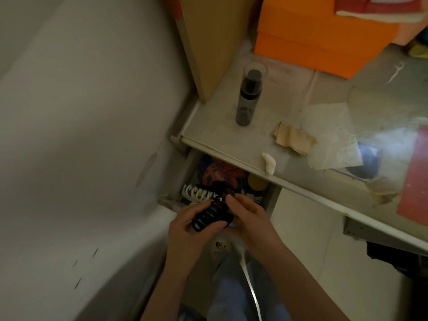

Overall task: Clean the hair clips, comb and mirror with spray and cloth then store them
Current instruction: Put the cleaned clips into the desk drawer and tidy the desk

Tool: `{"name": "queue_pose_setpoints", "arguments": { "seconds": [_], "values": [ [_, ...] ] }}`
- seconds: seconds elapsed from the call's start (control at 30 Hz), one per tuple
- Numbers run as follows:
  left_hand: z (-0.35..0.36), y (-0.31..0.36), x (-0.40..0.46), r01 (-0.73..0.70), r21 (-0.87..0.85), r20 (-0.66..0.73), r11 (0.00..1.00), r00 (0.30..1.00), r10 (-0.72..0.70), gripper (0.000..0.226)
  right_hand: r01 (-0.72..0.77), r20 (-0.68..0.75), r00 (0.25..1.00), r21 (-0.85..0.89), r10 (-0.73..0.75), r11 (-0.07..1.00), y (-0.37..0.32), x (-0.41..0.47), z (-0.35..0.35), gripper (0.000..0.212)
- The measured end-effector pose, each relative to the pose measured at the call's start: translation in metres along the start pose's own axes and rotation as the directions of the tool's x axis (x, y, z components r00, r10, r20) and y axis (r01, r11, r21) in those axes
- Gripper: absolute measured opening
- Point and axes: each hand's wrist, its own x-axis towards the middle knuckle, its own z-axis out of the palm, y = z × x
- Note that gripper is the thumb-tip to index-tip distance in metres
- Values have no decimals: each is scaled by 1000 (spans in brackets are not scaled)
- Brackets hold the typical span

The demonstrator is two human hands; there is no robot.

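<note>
Both hands grasp one black hair clip (pixel 212 215) over the open drawer (pixel 185 163) below the desk's (pixel 215 133) left front corner: left grip (pixel 187 230) beneath, right grip (pixel 250 218) alongside. Spray bottle (pixel 249 98) upright near the desk's left edge; cloth (pixel 294 139) beside it.

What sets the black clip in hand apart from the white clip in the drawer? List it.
Colour: the black clip is dark, the white clip pale.
Place: the black clip is held above the drawer's front edge, while the white clip lies inside the drawer.
Contact: the left hand and right hand both grip the black clip; nothing holds the white clip.
Both appear to be toothed claw clips.
</note>
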Motion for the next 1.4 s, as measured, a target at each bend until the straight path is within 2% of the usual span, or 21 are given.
{"name": "queue_pose_setpoints", "arguments": {
  "seconds": [0.27, 0.37, 0.43, 0.5, 0.57, 0.67, 0.77, 0.93, 1.0, 1.13, 1.27, 1.4],
  "values": [
    [4, -5, 1, -62, 17, 118, 998, 991, 60, 45, 107, -76, 991, -54, -111, 993, 3, -4, -13, 24],
    [2, -11, 4, -58, 33, 152, 998, 987, 52, 59, 108, -105, 988, -64, -115, 992, 5, -4, -17, 15],
    [-2, -16, 7, -38, 51, 121, 998, 992, 31, 61, 111, -141, 983, -68, -120, 991, 5, -3, -21, 17],
    [-7, -22, 10, -92, 172, 67, 981, 994, 81, 57, 108, -169, 979, -57, -116, 993, 5, -3, -25, 21],
    [-12, -33, 16, -203, 422, 47, 883, 978, 202, 53, 109, -186, 976, -47, -116, 993, 5, -3, -30, 25],
    [-19, -56, 27, -267, 753, 101, 601, 950, 295, 58, 116, -208, 970, -55, -125, 992, 4, -3, -36, 21],
    [-22, -72, 32, -253, 857, 136, 449, 952, 275, 56, 127, -226, 965, -42, -133, 991, 5, -4, -42, 14],
    [-23, -82, 35, -239, 909, 158, 342, 956, 248, 56, 140, -256, 954, -83, -157, 987, 4, -3, -49, 14],
    [-23, -84, 34, -245, 920, 171, 305, 953, 249, 54, 164, -262, 944, -157, -201, 974, 3, -1, -54, 15],
    [-23, -88, 35, -231, 925, 157, 302, 956, 250, 54, 189, -243, 920, -415, -308, 890, 3, 8, -61, 20],
    [-23, -90, 35, -229, 928, 166, 294, 961, 222, 54, 174, -183, 924, -579, -335, 796, 8, 20, -59, 29],
    [-24, -90, 37, -232, 925, 172, 302, 962, 211, 54, 159, -135, 908, -765, -397, 624, 11, 31, -60, 37]
  ]
}}
